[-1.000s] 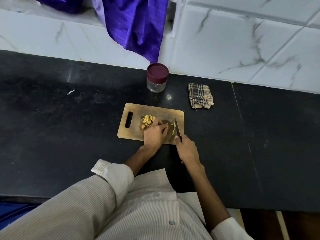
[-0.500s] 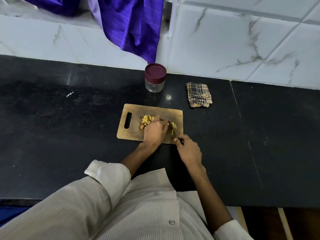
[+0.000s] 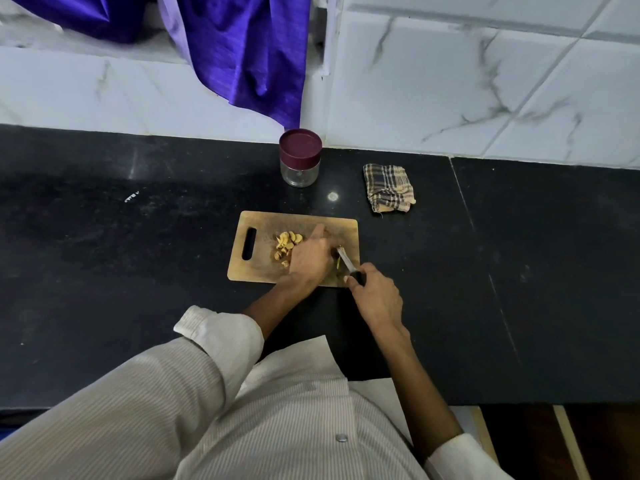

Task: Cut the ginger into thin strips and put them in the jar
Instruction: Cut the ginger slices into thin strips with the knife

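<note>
A wooden cutting board (image 3: 256,266) lies on the black counter. A small pile of yellow ginger pieces (image 3: 287,242) sits at its middle. My left hand (image 3: 311,258) rests on the board just right of the pile, fingers bent over a piece that it hides. My right hand (image 3: 375,294) grips the dark handle of a knife (image 3: 344,259), whose blade lies low against the board beside my left fingers. A thin ginger strip shows by the blade. The glass jar (image 3: 300,161) with a maroon lid stands closed behind the board.
A folded checked cloth (image 3: 389,188) lies right of the jar. A purple fabric (image 3: 249,50) hangs down the tiled wall above the jar. The black counter (image 3: 519,271) stretches wide on both sides.
The knife blade has dropped from nearly upright to lying low beside my left fingers. My left forefinger now stretches farther up the board.
</note>
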`<state>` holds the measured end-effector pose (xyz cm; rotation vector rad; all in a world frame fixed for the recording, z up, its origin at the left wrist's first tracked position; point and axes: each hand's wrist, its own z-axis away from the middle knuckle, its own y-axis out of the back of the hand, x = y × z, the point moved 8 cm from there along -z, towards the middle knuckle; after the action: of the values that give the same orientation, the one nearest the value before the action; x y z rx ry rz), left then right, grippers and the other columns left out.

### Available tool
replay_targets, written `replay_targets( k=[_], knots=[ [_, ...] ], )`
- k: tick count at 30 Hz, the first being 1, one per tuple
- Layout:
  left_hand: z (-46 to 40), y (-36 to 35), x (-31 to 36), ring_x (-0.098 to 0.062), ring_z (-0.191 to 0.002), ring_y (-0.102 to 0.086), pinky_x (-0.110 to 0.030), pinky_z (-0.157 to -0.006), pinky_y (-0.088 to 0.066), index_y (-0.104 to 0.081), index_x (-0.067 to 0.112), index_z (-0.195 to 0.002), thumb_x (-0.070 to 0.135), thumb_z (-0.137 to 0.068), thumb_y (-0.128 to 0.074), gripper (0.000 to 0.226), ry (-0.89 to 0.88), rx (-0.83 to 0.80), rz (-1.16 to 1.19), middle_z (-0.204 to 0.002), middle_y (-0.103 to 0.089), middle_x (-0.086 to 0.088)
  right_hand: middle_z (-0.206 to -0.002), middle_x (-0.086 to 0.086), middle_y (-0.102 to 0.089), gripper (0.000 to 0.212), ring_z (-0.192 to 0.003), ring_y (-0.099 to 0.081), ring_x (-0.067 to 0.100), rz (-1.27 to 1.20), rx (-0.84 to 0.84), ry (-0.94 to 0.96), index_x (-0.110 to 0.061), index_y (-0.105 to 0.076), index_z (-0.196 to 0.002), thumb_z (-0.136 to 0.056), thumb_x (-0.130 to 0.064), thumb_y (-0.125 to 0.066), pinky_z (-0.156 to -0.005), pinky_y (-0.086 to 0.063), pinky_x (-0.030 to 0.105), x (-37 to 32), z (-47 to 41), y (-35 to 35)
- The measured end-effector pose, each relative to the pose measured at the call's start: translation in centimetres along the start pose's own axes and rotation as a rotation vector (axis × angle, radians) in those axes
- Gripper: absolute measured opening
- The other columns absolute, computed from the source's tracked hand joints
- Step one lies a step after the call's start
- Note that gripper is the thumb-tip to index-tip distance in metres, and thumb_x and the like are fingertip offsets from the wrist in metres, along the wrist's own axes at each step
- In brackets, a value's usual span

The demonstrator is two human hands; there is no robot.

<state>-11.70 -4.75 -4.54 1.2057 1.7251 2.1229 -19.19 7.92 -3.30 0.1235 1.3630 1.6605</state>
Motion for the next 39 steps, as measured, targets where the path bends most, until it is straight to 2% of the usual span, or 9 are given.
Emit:
replay_targets(
  k=[7, 12, 17, 20, 27, 33, 39],
  knots=[
    [0.0, 1.0, -1.3, -0.020, -0.104, -0.061, -0.036, -0.088, -0.053, -0.060, 0.023, -0.126, 0.002, -0.090, -0.051, 0.043, 0.049, 0.072, 0.115, -0.136, -0.044, -0.002, -0.106, 0.006, -0.065, 0.029, -0.099, -0.063, 0.026, -0.057, -0.004, -0.048, -0.019, -0.054, -0.121, -0.102, -0.040, -0.049, -0.084, -0.053, 0.045, 1.0, -0.3, 0.4],
    [1.6, 0.5, -3.1, -0.021, -0.110, -0.058, -0.032, -0.095, -0.046, -0.061, 0.019, -0.127, 0.014, -0.097, -0.049, 0.032, 0.140, 0.135, 0.156, -0.132, -0.050, -0.006, -0.097, 0.010, -0.065, 0.028, -0.089, -0.066, 0.029, -0.127, -0.040, -0.042, -0.017, -0.054, -0.119, -0.105, -0.035, -0.037, -0.080, -0.057, 0.053, 0.8, -0.6, -0.7],
    [1.9, -0.4, -3.6, -0.020, -0.103, -0.059, -0.037, -0.087, -0.050, -0.061, 0.024, -0.125, 0.027, -0.097, -0.050, 0.030, 0.166, 0.124, 0.169, -0.123, -0.052, -0.003, -0.099, 0.013, -0.066, 0.025, -0.091, -0.067, 0.032, -0.092, -0.113, 0.037, -0.019, -0.052, -0.122, -0.105, -0.033, -0.040, -0.079, -0.057, 0.055, -1.0, -0.3, -2.5],
    [1.8, -0.6, -3.5, -0.018, -0.100, -0.059, -0.036, -0.082, -0.051, -0.063, 0.025, -0.123, 0.031, -0.097, -0.051, 0.029, 0.176, 0.126, 0.153, -0.122, -0.053, 0.000, -0.103, 0.011, -0.066, 0.025, -0.093, -0.067, 0.030, -0.035, -0.133, 0.060, -0.017, -0.052, -0.121, -0.105, -0.033, -0.042, -0.082, -0.056, 0.051, -1.8, -0.4, -3.0],
    [1.9, -0.5, -3.5, -0.015, -0.098, -0.060, -0.034, -0.080, -0.053, -0.064, 0.025, -0.122, 0.027, -0.096, -0.053, 0.028, 0.183, 0.143, 0.122, -0.122, -0.054, 0.002, -0.107, 0.009, -0.065, 0.026, -0.096, -0.065, 0.025, 0.014, -0.127, 0.063, -0.014, -0.052, -0.123, -0.105, -0.030, -0.043, -0.087, -0.054, 0.047, -2.2, -1.0, -3.2],
    [1.9, -0.3, -3.5, -0.016, -0.099, -0.062, -0.036, -0.081, -0.054, -0.066, 0.020, -0.117, 0.024, -0.095, -0.055, 0.025, 0.206, 0.171, 0.115, -0.122, -0.058, 0.002, -0.111, 0.012, -0.064, 0.030, -0.102, -0.064, 0.027, 0.033, -0.128, 0.063, -0.011, -0.051, -0.127, -0.105, -0.031, -0.043, -0.088, -0.053, 0.045, -2.1, -1.1, -3.3],
    [1.9, -0.1, -3.4, -0.017, -0.097, -0.062, -0.038, -0.079, -0.054, -0.069, 0.020, -0.113, 0.024, -0.094, -0.057, 0.023, 0.196, 0.167, 0.115, -0.118, -0.059, 0.002, -0.108, 0.012, -0.063, 0.030, -0.100, -0.063, 0.027, 0.065, -0.134, 0.024, -0.009, -0.056, -0.118, -0.105, -0.032, -0.042, -0.083, -0.052, 0.043, -1.9, -1.6, -3.7]
  ],
)
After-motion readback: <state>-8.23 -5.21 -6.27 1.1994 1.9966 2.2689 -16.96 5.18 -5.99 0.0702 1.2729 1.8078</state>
